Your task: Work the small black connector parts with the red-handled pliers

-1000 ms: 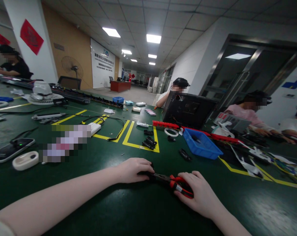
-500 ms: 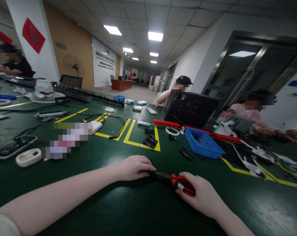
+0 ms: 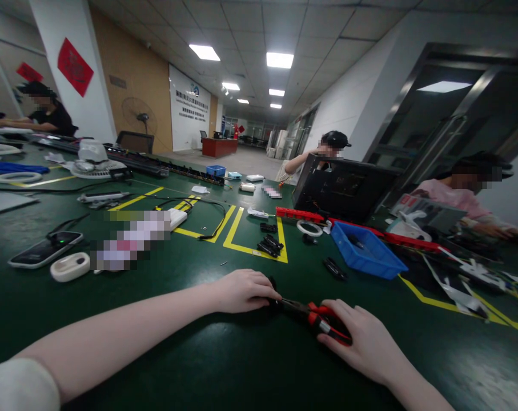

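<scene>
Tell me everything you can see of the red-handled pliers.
The pliers have red-and-black grips, seemingly rubbery, and a slim dark metal nose. They lie low and nearly flat over the green table, with the nose pointing left. The right hand wraps the grips. The nose tip runs under the left hand, so what it grips is hidden.

I see a blue bin (image 3: 381, 270) right of centre on the green surface (image 3: 224, 365), black connectors (image 3: 269, 246) inside yellow tape lines (image 3: 232, 228), a phone (image 3: 44, 249) and white oval case (image 3: 69, 266) far left.
</scene>
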Tool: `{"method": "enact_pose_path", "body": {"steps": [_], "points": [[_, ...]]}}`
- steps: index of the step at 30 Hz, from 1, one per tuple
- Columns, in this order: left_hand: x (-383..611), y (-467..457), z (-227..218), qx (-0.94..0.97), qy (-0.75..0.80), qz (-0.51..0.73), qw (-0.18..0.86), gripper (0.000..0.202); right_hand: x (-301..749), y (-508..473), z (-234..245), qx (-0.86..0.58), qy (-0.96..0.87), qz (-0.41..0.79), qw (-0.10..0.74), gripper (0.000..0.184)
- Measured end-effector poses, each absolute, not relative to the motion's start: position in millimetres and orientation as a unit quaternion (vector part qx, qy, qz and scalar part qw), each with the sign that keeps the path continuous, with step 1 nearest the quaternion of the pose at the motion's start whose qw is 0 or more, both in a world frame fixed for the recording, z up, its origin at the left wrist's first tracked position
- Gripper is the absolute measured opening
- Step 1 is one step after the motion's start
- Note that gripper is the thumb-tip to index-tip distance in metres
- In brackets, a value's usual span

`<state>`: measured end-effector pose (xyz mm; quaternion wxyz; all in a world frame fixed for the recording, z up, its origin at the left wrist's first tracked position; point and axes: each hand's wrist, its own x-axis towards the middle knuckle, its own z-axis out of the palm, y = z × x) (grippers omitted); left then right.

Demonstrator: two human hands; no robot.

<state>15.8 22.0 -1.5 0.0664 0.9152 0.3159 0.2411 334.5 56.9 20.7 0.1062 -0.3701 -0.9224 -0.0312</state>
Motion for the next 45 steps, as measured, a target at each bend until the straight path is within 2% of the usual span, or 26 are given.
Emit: {"method": "enact_pose_path", "body": {"steps": [6,15,23,26,33,37,45], "points": [[16.7,21.3,-1.2,0.92,0.312,0.235,0.042,0.029,338.7,60.9,20.3,-0.352,-0.925,-0.085,0.113,0.047],[16.3,19.6,2.2,0.912,0.343,0.224,0.02,0.029,359.6,77.2,21.4,-0.319,-0.908,-0.182,0.201,0.056],[16.1,20.6,0.7,0.909,0.343,0.235,0.028,0.03,354.3,69.8,20.7,-0.255,-0.911,-0.2,0.255,0.03],[16.7,19.7,1.1,0.907,0.348,0.233,0.024,0.029,345.3,64.4,23.1,-0.241,-0.922,-0.186,0.239,0.035],[18.1,17.5,3.8,0.9,0.37,0.229,0.021,0.024,359.0,85.0,12.3,-0.355,-0.918,-0.114,0.137,0.06],[18.3,15.9,6.7,0.896,0.382,0.225,0.019,0.031,371.5,93.0,6.0,-0.374,-0.918,-0.079,0.104,0.069],[17.0,18.4,1.9,0.897,0.374,0.235,0.027,0.029,369.2,89.1,3.7,-0.39,-0.91,-0.073,0.121,0.063]]}}
